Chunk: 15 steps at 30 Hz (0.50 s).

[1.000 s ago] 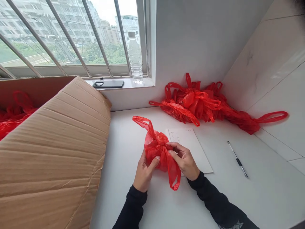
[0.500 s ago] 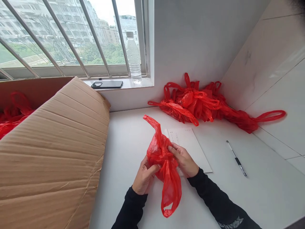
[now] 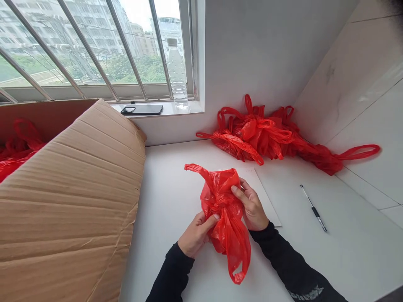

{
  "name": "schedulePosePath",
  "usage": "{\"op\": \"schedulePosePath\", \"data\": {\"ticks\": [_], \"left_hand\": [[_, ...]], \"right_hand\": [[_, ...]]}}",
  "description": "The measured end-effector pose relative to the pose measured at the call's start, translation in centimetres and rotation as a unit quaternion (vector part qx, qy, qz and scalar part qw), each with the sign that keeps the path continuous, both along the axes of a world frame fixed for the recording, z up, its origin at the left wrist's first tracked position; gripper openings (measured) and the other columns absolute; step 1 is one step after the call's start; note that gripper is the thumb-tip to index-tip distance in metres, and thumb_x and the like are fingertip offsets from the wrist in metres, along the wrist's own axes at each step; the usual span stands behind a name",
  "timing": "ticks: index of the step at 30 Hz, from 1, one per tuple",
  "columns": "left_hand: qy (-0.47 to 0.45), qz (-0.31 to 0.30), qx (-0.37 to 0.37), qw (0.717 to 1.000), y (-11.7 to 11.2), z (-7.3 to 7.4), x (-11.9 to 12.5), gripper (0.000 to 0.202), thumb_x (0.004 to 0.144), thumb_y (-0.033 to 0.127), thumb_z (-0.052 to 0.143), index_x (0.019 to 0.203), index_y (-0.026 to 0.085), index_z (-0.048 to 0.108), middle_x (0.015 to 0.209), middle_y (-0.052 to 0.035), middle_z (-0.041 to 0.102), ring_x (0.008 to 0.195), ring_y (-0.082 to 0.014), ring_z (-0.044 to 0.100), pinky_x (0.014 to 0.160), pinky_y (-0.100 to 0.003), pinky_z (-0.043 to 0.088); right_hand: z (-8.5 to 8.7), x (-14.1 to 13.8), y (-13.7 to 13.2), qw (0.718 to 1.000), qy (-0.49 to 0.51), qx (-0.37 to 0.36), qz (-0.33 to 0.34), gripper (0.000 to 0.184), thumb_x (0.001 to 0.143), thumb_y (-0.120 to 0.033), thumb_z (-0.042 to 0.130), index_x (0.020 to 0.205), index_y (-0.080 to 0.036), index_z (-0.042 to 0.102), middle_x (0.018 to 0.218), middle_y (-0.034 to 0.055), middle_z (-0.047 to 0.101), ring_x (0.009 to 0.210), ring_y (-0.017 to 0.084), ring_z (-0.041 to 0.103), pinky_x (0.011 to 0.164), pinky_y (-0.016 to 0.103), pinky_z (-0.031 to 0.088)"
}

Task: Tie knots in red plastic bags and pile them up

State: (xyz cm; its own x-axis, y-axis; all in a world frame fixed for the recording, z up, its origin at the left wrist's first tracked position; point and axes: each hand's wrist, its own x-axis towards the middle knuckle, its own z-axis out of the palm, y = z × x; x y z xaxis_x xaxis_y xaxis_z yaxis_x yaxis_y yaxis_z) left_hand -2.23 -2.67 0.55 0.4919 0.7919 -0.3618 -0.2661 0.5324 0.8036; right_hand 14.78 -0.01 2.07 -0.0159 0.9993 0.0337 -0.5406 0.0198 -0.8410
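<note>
One red bag (image 3: 227,228) in left hand (image 3: 197,235) and right hand (image 3: 252,206); one pile (image 3: 261,135), perhaps six.

Finding: a small packing workroom in a city building. I work at a white counter (image 3: 176,180) set in a corner between a tiled wall (image 3: 355,84) and a barred window (image 3: 94,46) facing tower blocks.

Evidence:
- a large cardboard box (image 3: 72,188) holding bagged stock (image 3: 15,151)
- a heap of red plastic bags (image 3: 261,134)
- a loose red bag (image 3: 226,209) that I hold
- a sheet of paper (image 3: 266,205) and a pen (image 3: 313,208)
- a phone (image 3: 142,110) and a water bottle (image 3: 177,71) on the sill
</note>
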Motion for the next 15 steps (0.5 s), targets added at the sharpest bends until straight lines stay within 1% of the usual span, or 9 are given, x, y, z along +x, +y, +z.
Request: {"op": "schedulePosePath", "data": {"ticks": [2, 4, 6, 11, 13, 15], "left_hand": [[-0.014, 0.020, 0.020, 0.999, 0.10, -0.32, 0.09, 0.043, 0.079, 0.044, 0.072, 0.110, 0.016, 0.063, 0.082, -0.0042, 0.069, 0.061, -0.0146, 0.061, 0.060, -0.027, 0.050], [-0.023, 0.025, 0.053, 0.998, 0.26, -0.56, 0.12, 0.040, 0.078, 0.040, 0.075, 0.108, 0.016, 0.065, 0.078, -0.0027, 0.067, 0.059, -0.0137, 0.058, 0.062, -0.028, 0.048], [-0.030, 0.024, 0.082, 0.996, 0.40, -0.65, 0.13, 0.039, 0.075, 0.035, 0.077, 0.107, 0.016, 0.066, 0.076, -0.0029, 0.067, 0.061, -0.0146, 0.058, 0.063, -0.028, 0.047], [-0.041, 0.039, 0.098, 0.994, 0.51, -0.36, 0.34, 0.040, 0.070, 0.025, 0.077, 0.108, 0.016, 0.067, 0.089, -0.0079, 0.070, 0.073, -0.0204, 0.063, 0.065, -0.031, 0.049], [-0.042, 0.051, 0.105, 0.992, 0.49, -0.27, 0.47, 0.045, 0.070, 0.024, 0.078, 0.112, 0.016, 0.065, 0.093, -0.0094, 0.070, 0.077, -0.0224, 0.065, 0.067, -0.032, 0.050], [-0.042, 0.067, 0.114, 0.990, 0.44, -0.22, 0.58, 0.049, 0.071, 0.026, 0.079, 0.116, 0.017, 0.064, 0.100, -0.0110, 0.071, 0.083, -0.0248, 0.067, 0.072, -0.034, 0.052]], "right_hand": [[0.04, 0.06, 0.04, 1.000, -0.014, 0.000, -0.010, 0.048, 0.086, -0.036, 0.069, 0.130, -0.027, 0.051, 0.107, 0.0040, 0.070, 0.097, 0.023, 0.066, 0.087, 0.036, 0.053], [0.13, 0.11, 0.01, 0.999, -0.032, -0.002, -0.015, 0.046, 0.086, -0.036, 0.069, 0.128, -0.026, 0.053, 0.106, 0.0039, 0.070, 0.098, 0.023, 0.066, 0.089, 0.036, 0.052], [0.26, 0.09, -0.08, 0.999, -0.045, -0.003, -0.009, 0.043, 0.085, -0.037, 0.068, 0.125, -0.026, 0.055, 0.106, 0.0042, 0.070, 0.097, 0.023, 0.066, 0.088, 0.036, 0.052], [0.37, -0.18, -0.25, 0.998, -0.057, -0.003, 0.009, 0.041, 0.084, -0.038, 0.069, 0.121, -0.027, 0.057, 0.109, 0.0047, 0.069, 0.099, 0.024, 0.065, 0.090, 0.038, 0.052], [0.31, -0.24, -0.22, 0.998, -0.054, 0.000, 0.013, 0.039, 0.084, -0.038, 0.069, 0.121, -0.027, 0.058, 0.112, 0.0047, 0.068, 0.101, 0.023, 0.065, 0.092, 0.037, 0.051], [0.34, -0.25, -0.21, 0.998, -0.052, 0.006, 0.020, 0.038, 0.085, -0.037, 0.068, 0.120, -0.026, 0.059, 0.115, 0.0052, 0.067, 0.104, 0.023, 0.063, 0.094, 0.037, 0.050]]}}
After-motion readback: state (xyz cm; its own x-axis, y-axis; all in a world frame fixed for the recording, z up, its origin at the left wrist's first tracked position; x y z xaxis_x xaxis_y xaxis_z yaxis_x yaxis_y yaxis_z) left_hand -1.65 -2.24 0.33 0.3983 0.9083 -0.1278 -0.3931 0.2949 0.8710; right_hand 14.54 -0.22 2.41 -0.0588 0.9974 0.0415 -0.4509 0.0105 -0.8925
